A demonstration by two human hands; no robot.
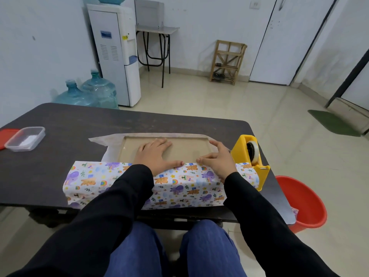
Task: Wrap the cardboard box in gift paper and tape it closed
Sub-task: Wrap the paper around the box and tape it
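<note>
Head view: cardboard box (185, 149) lies flat at the middle of a dark table (95, 120), on top of the gift paper (179, 185). The printed side of the paper faces out; it is folded up over the near side of the box and its edge reaches onto the near strip of the top. The white underside of the paper shows past the far and left sides of the box. Most of the box top is bare.

Left hand (154, 154) is flat on the box top, fingers straight and spread, thumb lying along the paper edge. It grips nothing, just presses. Right hand (218, 158) is also flat, over the right end of the box, fingers stretched toward the far right corner, thumb pointing left along the paper edge. It holds nothing. Both arms are in black sleeves.

Yellow tape dispenser (244, 154) stands just beside the right end of the box, near the right hand. Clear plastic container (25, 138) sits at the left end of the table, with a red lid (6, 136) beside it.

Red bucket (305, 200) is on the floor to the right of the table. Water dispenser (117, 54) stands at the far wall with two blue water bottles (87, 92) on the floor beside it. Wooden rack (227, 61) stands against the wall, and a green mat (333, 122) lies on the floor at far right.
</note>
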